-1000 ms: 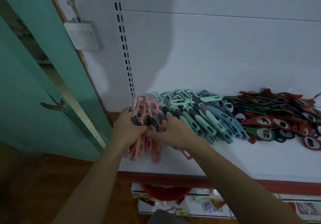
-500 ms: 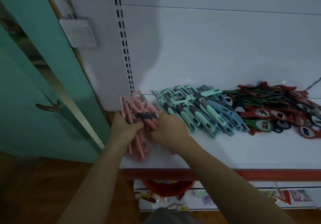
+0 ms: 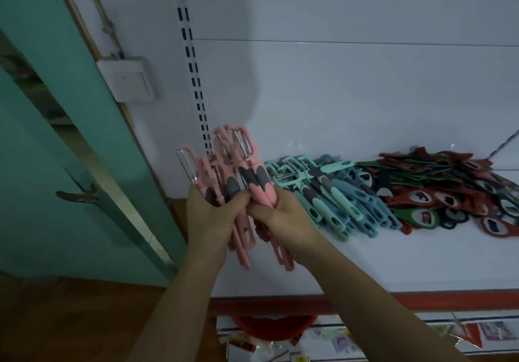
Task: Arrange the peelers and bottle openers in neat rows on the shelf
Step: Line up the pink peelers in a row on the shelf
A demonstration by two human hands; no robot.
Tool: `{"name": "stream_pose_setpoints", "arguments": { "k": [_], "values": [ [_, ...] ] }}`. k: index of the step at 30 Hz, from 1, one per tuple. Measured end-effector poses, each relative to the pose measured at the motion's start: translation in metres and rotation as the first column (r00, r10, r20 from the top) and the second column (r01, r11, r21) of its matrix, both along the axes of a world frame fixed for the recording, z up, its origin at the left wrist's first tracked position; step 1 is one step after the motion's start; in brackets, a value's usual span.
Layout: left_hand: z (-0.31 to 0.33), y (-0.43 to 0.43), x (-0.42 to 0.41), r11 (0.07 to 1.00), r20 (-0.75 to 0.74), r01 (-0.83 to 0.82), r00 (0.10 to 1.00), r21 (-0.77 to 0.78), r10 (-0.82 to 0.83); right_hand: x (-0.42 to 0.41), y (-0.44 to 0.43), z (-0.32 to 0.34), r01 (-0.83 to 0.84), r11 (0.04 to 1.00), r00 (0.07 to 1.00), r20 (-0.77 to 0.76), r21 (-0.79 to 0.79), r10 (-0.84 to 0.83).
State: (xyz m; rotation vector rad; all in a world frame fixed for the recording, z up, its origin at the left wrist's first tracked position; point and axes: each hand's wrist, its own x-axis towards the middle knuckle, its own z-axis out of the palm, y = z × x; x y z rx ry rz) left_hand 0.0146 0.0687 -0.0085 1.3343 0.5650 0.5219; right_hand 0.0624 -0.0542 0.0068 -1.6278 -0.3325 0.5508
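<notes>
left hand [image 3: 209, 215] curled around a bundle of pink peelers [image 3: 259, 194] held over the left end of the shelf [image 3: 393, 263], right hand [image 3: 280, 218] gripping the same bundle, green and blue peelers [image 3: 331, 193] lying side by side mid-shelf, bottle openers [image 3: 449, 193] heaped toward the right edge

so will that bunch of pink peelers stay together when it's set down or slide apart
Probably slides apart: the pink peelers are loose, fanning out at different angles above the left hand and right hand gripping them. Each looks stiff, moulded plastic, likely light. The smooth white shelf offers little grip, so they'd likely skid when pushed.
</notes>
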Motion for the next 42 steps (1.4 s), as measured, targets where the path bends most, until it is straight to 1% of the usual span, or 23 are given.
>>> {"name": "stream_pose_setpoints", "arguments": {
  "k": [3, 4, 6, 8, 11, 13, 17, 19, 21, 23, 25, 27, 28, 30, 31, 32, 33, 34, 35, 36, 37, 39, 42],
  "values": [
    [0.014, -0.016, 0.010, 0.995, -0.006, -0.077, 0.997, -0.056, 0.077, 0.004, -0.015, -0.001, 0.195, 0.959, 0.949, 0.286, -0.204, -0.132],
    [0.018, -0.019, 0.013, 0.989, -0.021, -0.109, 0.994, -0.103, 0.108, 0.007, -0.021, 0.001, 0.235, 0.949, 0.933, 0.322, -0.209, -0.160],
    [0.023, -0.018, 0.017, 0.968, -0.033, -0.146, 0.989, -0.206, 0.142, 0.015, -0.038, 0.007, 0.257, 0.953, 0.933, 0.298, -0.160, -0.202],
    [0.030, -0.013, 0.020, 0.961, -0.012, -0.106, 0.994, -0.253, 0.107, 0.025, -0.057, 0.014, 0.260, 0.962, 0.942, 0.242, -0.082, -0.234],
    [0.043, -0.016, 0.023, 0.964, 0.024, 0.018, 1.000, -0.266, -0.013, 0.039, -0.089, 0.023, 0.274, 0.961, 0.947, 0.182, -0.032, -0.264],
    [0.050, -0.024, 0.025, 0.965, 0.016, 0.050, 0.999, -0.259, -0.048, 0.048, -0.116, 0.026, 0.288, 0.957, 0.943, 0.184, -0.032, -0.277],
    [0.059, -0.023, 0.021, 0.971, -0.004, -0.018, 1.000, -0.239, 0.018, 0.063, -0.173, 0.025, 0.312, 0.949, 0.929, 0.226, -0.054, -0.292],
    [0.059, -0.022, 0.013, 0.985, -0.054, -0.090, 0.995, -0.149, 0.083, 0.070, -0.202, 0.023, 0.290, 0.953, 0.934, 0.244, -0.084, -0.262],
    [0.054, -0.025, 0.007, 0.975, -0.216, -0.130, 0.962, 0.182, 0.168, 0.077, -0.223, 0.020, 0.238, 0.965, 0.949, 0.236, -0.110, -0.208],
    [0.044, -0.027, 0.009, 0.856, -0.359, -0.042, 0.897, 0.515, 0.259, 0.082, -0.231, 0.018, 0.185, 0.971, 0.964, 0.222, -0.150, -0.149],
    [0.030, -0.028, 0.018, 0.730, -0.498, 0.127, 0.807, 0.671, 0.317, 0.086, -0.230, 0.018, 0.120, 0.976, 0.973, 0.218, -0.184, -0.078],
    [0.017, -0.030, 0.025, 0.635, -0.664, 0.342, 0.647, 0.693, 0.376, 0.087, -0.223, 0.018, 0.055, 0.977, 0.974, 0.226, -0.207, -0.006],
    [0.011, -0.032, 0.027, 0.616, -0.718, 0.415, 0.575, 0.670, 0.393, 0.086, -0.221, 0.019, 0.026, 0.976, 0.973, 0.230, -0.215, 0.025],
    [0.001, -0.034, 0.025, 0.653, -0.774, 0.444, 0.501, 0.614, 0.387, 0.084, -0.218, 0.020, -0.017, 0.976, 0.969, 0.236, -0.215, 0.069],
    [0.001, -0.036, 0.021, 0.698, -0.779, 0.402, 0.507, 0.593, 0.370, 0.083, -0.219, 0.021, -0.028, 0.979, 0.969, 0.236, -0.203, 0.076],
    [0.002, -0.037, 0.016, 0.764, -0.752, 0.302, 0.566, 0.570, 0.338, 0.081, -0.220, 0.022, -0.033, 0.982, 0.969, 0.233, -0.187, 0.077],
    [0.005, -0.041, 0.011, 0.848, -0.692, 0.156, 0.660, 0.506, 0.292, 0.081, -0.221, 0.023, -0.037, 0.985, 0.972, 0.225, -0.171, 0.076],
    [0.009, -0.045, 0.005, 0.927, -0.599, -0.003, 0.762, 0.375, 0.245, 0.080, -0.223, 0.023, -0.040, 0.987, 0.974, 0.212, -0.154, 0.073],
    [0.014, -0.053, 0.001, 0.973, -0.479, -0.118, 0.855, 0.196, 0.200, 0.079, -0.225, 0.024, -0.040, 0.990, 0.978, 0.199, -0.137, 0.067],
    [0.020, -0.065, -0.003, 0.988, -0.345, -0.154, 0.927, 0.003, 0.145, 0.079, -0.226, 0.024, -0.036, 0.992, 0.981, 0.186, -0.121, 0.058],
    [0.024, -0.077, -0.005, 0.977, -0.211, -0.125, 0.973, -0.173, 0.087, 0.078, -0.228, 0.024, -0.027, 0.994, 0.984, 0.172, -0.103, 0.045],
    [0.028, -0.099, -0.004, 0.911, 0.073, 0.086, 0.995, -0.403, -0.062, 0.078, -0.230, 0.024, 0.010, 0.998, 0.989, 0.151, -0.066, 0.000],
    [0.025, -0.129, 0.017, 0.739, 0.379, 0.469, 0.873, -0.483, -0.307, 0.078, -0.237, 0.022, 0.100, 0.995, 0.986, 0.133, -0.017, -0.097]
  ]
}}
